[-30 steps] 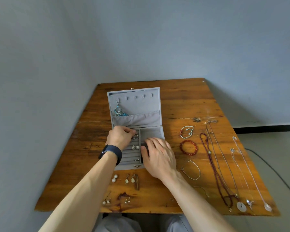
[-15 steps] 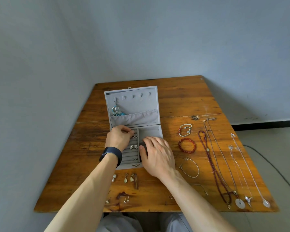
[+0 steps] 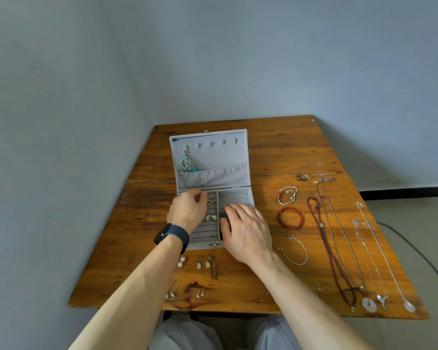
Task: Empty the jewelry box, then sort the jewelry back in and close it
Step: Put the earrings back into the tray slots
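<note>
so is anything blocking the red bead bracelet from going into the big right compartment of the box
Yes: the right hand lies flat over the near part of that side of the jewelry box, directly between it and the red bead bracelet. The wooden table between them is otherwise bare.

There is 1 view only, from a wide-angle camera worn on the person's head. It looks forward and steeply down over the worn orange-brown wooden table (image 3: 283, 152), near enough that both bare forearms run in from the bottom edge. The open grey felt-lined jewelry box (image 3: 210, 157) sits just left of centre. Grey walls fill the upper half, meeting at a corner behind the table. No 2nd view shares the scene.
</note>
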{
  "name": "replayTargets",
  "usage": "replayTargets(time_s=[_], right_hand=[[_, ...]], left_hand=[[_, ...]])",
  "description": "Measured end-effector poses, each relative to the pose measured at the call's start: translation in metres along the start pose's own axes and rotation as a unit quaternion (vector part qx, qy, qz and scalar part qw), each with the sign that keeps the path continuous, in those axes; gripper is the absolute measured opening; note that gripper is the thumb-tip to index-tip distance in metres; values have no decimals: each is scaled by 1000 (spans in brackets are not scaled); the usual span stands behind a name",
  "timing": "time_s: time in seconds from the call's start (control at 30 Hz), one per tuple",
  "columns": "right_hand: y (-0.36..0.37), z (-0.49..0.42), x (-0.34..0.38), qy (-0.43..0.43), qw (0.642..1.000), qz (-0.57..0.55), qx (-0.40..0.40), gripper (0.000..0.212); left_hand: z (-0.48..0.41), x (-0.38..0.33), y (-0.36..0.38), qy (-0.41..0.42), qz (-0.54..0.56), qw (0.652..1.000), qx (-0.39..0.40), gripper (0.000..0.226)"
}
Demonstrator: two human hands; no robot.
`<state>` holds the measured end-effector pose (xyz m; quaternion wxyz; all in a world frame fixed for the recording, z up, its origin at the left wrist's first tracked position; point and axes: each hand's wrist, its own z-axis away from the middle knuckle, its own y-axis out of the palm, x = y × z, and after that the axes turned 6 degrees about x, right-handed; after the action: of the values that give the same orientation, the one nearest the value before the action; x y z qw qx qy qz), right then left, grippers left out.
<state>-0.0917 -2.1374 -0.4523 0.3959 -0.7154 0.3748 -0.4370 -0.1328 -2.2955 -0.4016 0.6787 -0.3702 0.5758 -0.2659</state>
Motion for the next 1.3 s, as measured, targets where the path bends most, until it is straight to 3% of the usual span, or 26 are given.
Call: replayTargets(time_s=[0.13,0.3,0.4,0.5,0.63,0.73,0.93,1.3], right_hand=[[-2,0,1,-2,1000,3,12,42],[-10,-3,-1,-16,996,11,90,50],[-17,-2,-1,-36,993,-4,111,50],[-28,8,9,-53,995,-29,79,43],[-37,31,35,-65,994,-78,45,36],[-36,49,50,-50,992,-98,55,30],[-22,74,56,28,989,-118,89,25],[-14,75,53,1,994,-89,59,17]], left_hand=[[22,10,-14,54,18,998,-28,22],[60,44,-30,104,11,992,-69,21],[81,67,-35,95,34,990,-99,26],[97,92,-38,80,-19,990,-117,37],[110,130,-35,-8,-163,986,-26,55],[113,146,-30,-33,-185,982,24,58],[113,147,-26,-37,-184,982,17,58],[110,147,-27,-31,-124,992,5,55]])
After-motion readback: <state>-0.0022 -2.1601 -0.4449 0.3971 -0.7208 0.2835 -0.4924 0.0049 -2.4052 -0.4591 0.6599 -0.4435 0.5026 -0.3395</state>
